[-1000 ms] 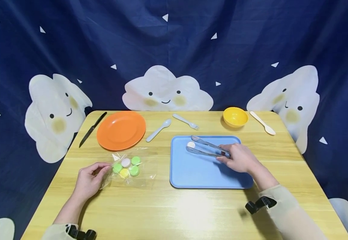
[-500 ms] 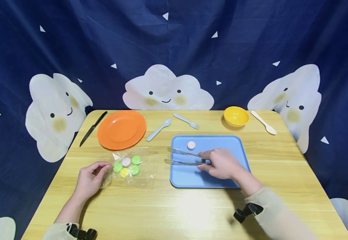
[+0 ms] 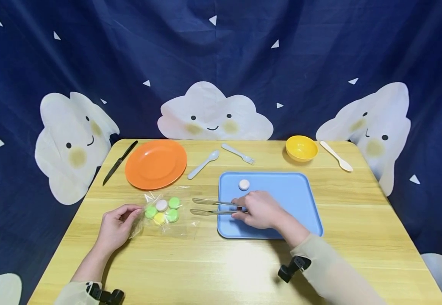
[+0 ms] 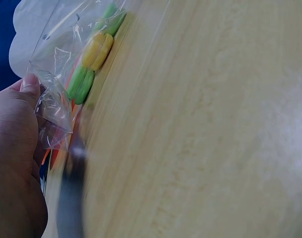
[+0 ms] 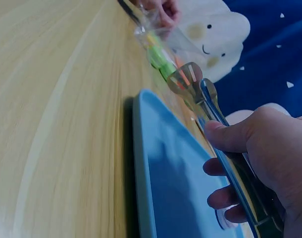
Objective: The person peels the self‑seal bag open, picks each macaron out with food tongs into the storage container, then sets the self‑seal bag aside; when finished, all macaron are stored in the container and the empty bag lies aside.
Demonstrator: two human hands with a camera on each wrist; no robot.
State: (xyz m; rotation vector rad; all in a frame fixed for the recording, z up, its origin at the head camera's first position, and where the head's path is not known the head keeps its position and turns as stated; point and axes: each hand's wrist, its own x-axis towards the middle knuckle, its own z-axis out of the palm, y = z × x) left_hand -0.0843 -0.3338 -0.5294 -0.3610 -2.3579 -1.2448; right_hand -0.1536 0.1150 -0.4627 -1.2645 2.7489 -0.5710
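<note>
My left hand [image 3: 115,226] pinches the edge of a clear plastic bag [image 4: 54,106] at the left of the table. Inside the bag lie several macarons: green [image 3: 172,216], yellow [image 4: 97,51] and one pale lilac [image 3: 161,206]. My right hand [image 3: 260,209] grips a pair of metal tongs [image 5: 210,106] above the blue tray [image 3: 282,231]. The tongs point left, their two arms apart and nothing between the tips, which reach past the tray's left edge toward the bag. One pale pink macaron [image 3: 244,184] sits on the tray near its back left corner.
Along the back are a black knife [image 3: 120,163], an orange plate [image 3: 156,164], a pale blue spoon [image 3: 203,164] and fork [image 3: 237,153]. Farther right stand a yellow bowl [image 3: 301,148] and a cream spoon [image 3: 336,156]. A dark blue curtain hangs behind the table.
My right hand has carried the tongs left, away from the pale pink macaron, which they surrounded a second ago and which now lies alone on the tray. My left hand stays at the bag.
</note>
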